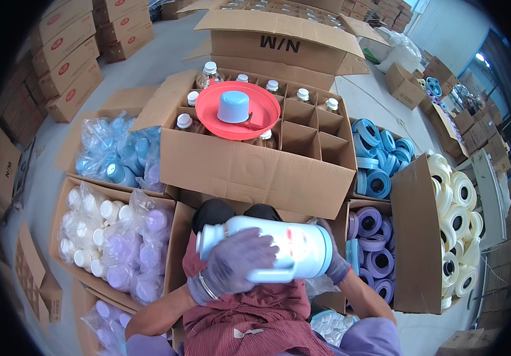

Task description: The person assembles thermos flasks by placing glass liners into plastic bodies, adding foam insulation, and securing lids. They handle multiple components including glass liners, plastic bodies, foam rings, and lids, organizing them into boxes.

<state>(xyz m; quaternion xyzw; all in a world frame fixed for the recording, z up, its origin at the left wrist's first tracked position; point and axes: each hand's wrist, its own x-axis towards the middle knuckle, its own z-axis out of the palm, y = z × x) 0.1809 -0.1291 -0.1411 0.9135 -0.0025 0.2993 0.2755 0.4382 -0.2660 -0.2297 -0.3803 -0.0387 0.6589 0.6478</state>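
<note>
A pale blue vacuum flask (294,246) with a pinkish-red mark lies sideways above my lap, its white-capped neck toward the left and its base toward the right. My left hand (240,258), in a grey-purple glove and blurred by motion, is closed over the body near the neck. Around the base end curls my right hand (338,264), gloved too and partly hidden behind the flask. In front of me, a red round tray (208,110) carries a light blue cup-shaped lid (233,107) and rests on a divided carton (255,172) of bottles with white caps.
On the left stand cartons of bagged blue lids (122,172) and white and purple lids (110,210). To the right are blue rings (377,183), purple rings (380,261) and cream rings (463,190). Stacked cartons (69,65) rise at the far left.
</note>
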